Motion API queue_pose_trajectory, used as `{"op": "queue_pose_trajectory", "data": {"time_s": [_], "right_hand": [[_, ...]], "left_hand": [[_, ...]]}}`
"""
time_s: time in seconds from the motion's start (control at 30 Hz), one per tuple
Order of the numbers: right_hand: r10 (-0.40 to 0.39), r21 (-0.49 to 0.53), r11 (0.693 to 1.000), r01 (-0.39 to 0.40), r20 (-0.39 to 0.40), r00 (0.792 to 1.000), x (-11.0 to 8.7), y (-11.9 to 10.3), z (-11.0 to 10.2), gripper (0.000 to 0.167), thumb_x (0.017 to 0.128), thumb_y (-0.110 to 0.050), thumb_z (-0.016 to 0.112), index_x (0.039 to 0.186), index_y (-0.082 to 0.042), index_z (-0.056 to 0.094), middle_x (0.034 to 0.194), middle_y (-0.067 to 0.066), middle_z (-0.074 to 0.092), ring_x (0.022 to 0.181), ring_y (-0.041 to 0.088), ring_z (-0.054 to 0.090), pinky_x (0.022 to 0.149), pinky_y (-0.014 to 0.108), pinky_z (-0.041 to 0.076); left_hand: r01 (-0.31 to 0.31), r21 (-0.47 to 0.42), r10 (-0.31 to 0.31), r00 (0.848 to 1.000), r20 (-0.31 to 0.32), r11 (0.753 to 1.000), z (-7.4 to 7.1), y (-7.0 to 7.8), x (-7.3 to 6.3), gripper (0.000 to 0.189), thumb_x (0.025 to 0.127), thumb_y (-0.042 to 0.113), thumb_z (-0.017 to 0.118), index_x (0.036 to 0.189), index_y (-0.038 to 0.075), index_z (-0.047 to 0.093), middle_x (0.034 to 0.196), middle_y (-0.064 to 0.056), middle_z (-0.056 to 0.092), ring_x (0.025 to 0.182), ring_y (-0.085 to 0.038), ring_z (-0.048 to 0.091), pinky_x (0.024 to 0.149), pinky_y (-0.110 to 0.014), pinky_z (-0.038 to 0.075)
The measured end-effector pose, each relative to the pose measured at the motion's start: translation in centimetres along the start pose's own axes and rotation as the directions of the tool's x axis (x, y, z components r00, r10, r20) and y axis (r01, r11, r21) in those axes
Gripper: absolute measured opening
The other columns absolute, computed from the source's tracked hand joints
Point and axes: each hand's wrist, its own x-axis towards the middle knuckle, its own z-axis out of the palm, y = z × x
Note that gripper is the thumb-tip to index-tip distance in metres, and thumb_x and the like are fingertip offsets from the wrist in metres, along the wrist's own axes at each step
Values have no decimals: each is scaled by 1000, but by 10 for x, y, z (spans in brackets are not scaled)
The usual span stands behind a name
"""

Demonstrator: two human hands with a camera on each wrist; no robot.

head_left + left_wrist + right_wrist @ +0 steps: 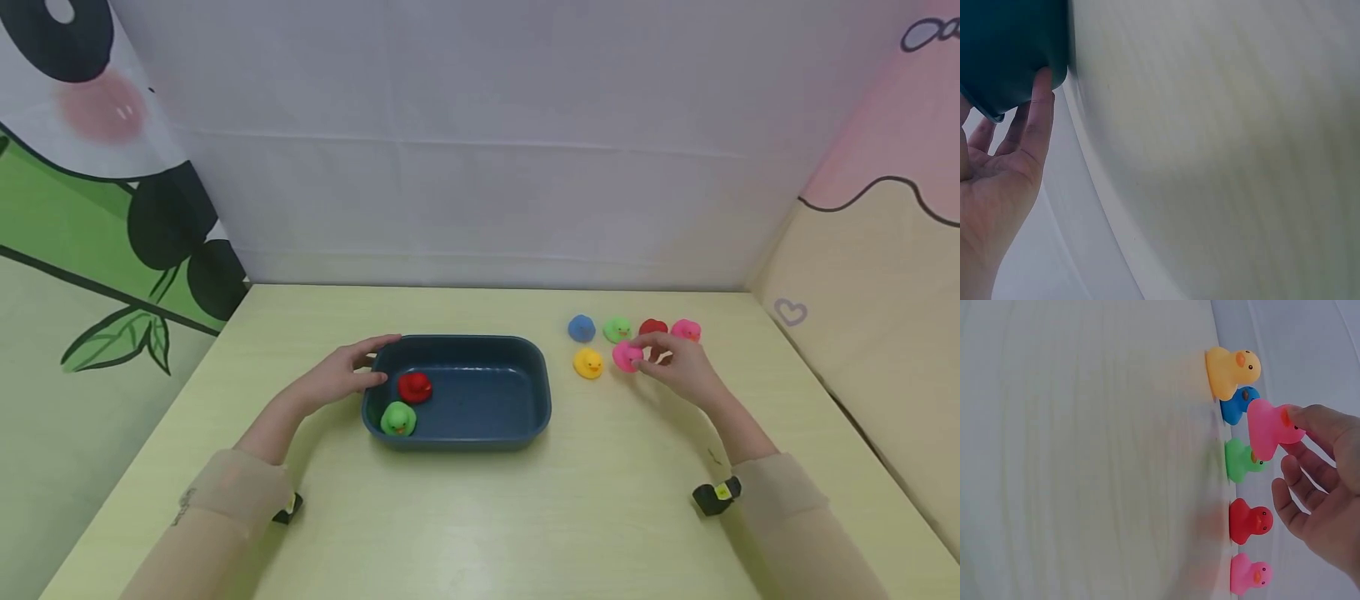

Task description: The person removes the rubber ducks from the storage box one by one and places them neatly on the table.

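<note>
In the head view my left hand [341, 375] holds the left end of a dark blue rectangular tray [487, 444], thumb over its rim. The left wrist view shows the fingers of that hand [1010, 175] against the tray's outer wall [1016, 50]. Inside the tray are a red rubber duck [415, 387] and a green rubber duck [398, 419]. My right hand [678, 367] pinches a pink rubber duck [1263, 428] by its head between thumb and finger. In the right wrist view, this duck appears raised off the table.
Near the right hand stand a yellow duck [588, 363], a blue duck [581, 328], another green duck [617, 329], another red duck [1249, 522] and a second pink duck [686, 330]. A pale wooden table [480, 517] bears everything; a white cloth backdrop [480, 200] hangs behind.
</note>
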Motion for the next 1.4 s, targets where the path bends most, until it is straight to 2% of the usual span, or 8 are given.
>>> {"op": "queue_pose_trajectory", "data": {"time_s": [0.13,0.3,0.47,0.73,1.17,1.4], "right_hand": [[14,1,1000,-14,23,1000,2,5,2,26,83,-14,72,108,-8,67,92,7,62,81,23,53,63,23,46],[70,-4,998,-70,73,995,4,10,4,27,84,-17,71,109,-10,66,92,7,59,84,24,51,58,23,44],[125,-9,992,-124,119,985,5,12,4,29,85,-18,69,112,-11,65,95,8,58,87,25,50,59,24,44],[145,-9,989,-145,139,980,7,18,7,30,85,-20,70,114,-11,64,99,8,59,90,25,50,63,24,46],[131,-4,991,-132,127,983,3,13,0,33,86,-24,69,116,-12,63,104,9,60,92,26,53,64,27,47],[56,-25,998,-54,78,995,2,3,-6,35,85,-20,70,117,-7,63,109,11,63,91,25,55,71,30,48]], "left_hand": [[13,-11,-13,1000,6,1000,0,-3,1,60,92,18,59,146,30,34,149,-12,34,127,-39,43,81,-39,53],[22,-19,-22,1000,10,1000,0,-2,0,61,92,18,59,146,31,34,148,-12,35,127,-39,43,81,-38,53],[16,-17,-16,1000,12,1000,0,-1,-1,61,92,17,59,146,29,33,148,-13,35,127,-40,42,82,-40,53],[17,-13,-17,1000,12,1000,0,-1,-2,61,92,18,59,146,30,33,150,-12,32,127,-41,42,83,-41,52],[25,-22,-24,999,24,999,1,0,-1,61,93,20,59,147,31,32,149,-13,34,128,-39,41,82,-40,53],[44,-32,-43,999,29,999,1,4,-2,62,93,19,58,147,31,31,149,-12,33,129,-39,40,83,-40,52]]}}
